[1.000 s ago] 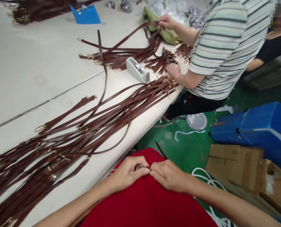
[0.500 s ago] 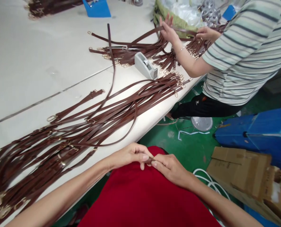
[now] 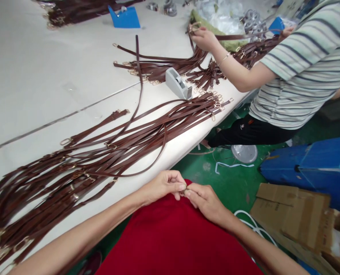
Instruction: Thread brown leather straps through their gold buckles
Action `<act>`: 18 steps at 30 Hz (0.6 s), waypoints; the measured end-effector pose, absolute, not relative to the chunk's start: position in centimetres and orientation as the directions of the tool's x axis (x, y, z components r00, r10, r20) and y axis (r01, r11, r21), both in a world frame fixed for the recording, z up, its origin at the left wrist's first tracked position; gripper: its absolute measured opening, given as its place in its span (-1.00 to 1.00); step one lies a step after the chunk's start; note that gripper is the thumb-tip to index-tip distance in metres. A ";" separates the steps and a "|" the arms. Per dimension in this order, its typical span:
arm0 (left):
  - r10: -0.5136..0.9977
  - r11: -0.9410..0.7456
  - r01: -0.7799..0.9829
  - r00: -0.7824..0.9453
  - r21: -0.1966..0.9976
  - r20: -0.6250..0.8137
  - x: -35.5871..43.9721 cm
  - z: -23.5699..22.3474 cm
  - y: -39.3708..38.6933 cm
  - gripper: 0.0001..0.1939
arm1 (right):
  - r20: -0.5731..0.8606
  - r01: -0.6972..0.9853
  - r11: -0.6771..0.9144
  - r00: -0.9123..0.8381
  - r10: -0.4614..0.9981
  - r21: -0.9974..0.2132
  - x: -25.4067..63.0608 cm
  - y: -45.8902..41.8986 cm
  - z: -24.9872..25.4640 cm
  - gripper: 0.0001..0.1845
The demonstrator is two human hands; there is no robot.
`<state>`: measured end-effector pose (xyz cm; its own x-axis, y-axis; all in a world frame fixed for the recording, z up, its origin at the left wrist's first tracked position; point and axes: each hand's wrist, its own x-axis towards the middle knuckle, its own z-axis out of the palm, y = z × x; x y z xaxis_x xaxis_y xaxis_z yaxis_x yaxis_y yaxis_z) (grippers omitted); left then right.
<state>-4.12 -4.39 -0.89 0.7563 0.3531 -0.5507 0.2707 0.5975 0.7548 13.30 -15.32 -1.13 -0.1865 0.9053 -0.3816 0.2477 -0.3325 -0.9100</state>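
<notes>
Close in front of the red garment [image 3: 184,233], my left hand [image 3: 168,185] and my right hand [image 3: 202,196] meet fingertip to fingertip. Both are closed in a pinch around a small brownish piece [image 3: 186,188], mostly covered by the fingers, so its kind does not show. To the left, brown leather straps [image 3: 141,139] with gold-coloured metal rings and buckles lie in a long heap along the white table [image 3: 29,88]. One loose strap [image 3: 138,65] stretches away from the heap across the tabletop.
A grey tape dispenser [image 3: 178,84] stands among the straps, a blue one [image 3: 125,18] farther back. At right, a co-worker in a striped shirt [image 3: 304,76] holds a strap. Blue containers [image 3: 310,164] and cardboard boxes [image 3: 295,214] sit on the green floor, near a white cable [image 3: 251,221].
My hands stay together at the same place, with their fingers slightly shifted. The co-worker's hands have moved apart, drawing a strap out between them. The view has tilted slightly.
</notes>
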 end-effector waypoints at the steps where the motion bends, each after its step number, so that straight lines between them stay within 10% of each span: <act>1: 0.418 0.535 0.260 0.745 0.804 -0.519 -3.7 -0.3 -4.0 -0.58 | -0.374 0.173 -0.350 -0.134 0.918 -0.921 13.4 -15.0 -1.0 -0.56; 7: 0.926 -0.129 0.199 0.374 0.971 0.047 -3.1 3.6 -4.3 -0.77 | -0.263 -0.119 -0.242 0.212 0.941 -0.963 13.7 -12.3 0.1 -0.61; 18: 0.856 0.405 -0.210 0.429 0.890 -0.289 1.2 2.9 -4.4 -0.47 | -0.184 -0.305 -0.087 0.305 0.934 -0.948 9.7 -9.1 0.9 -0.59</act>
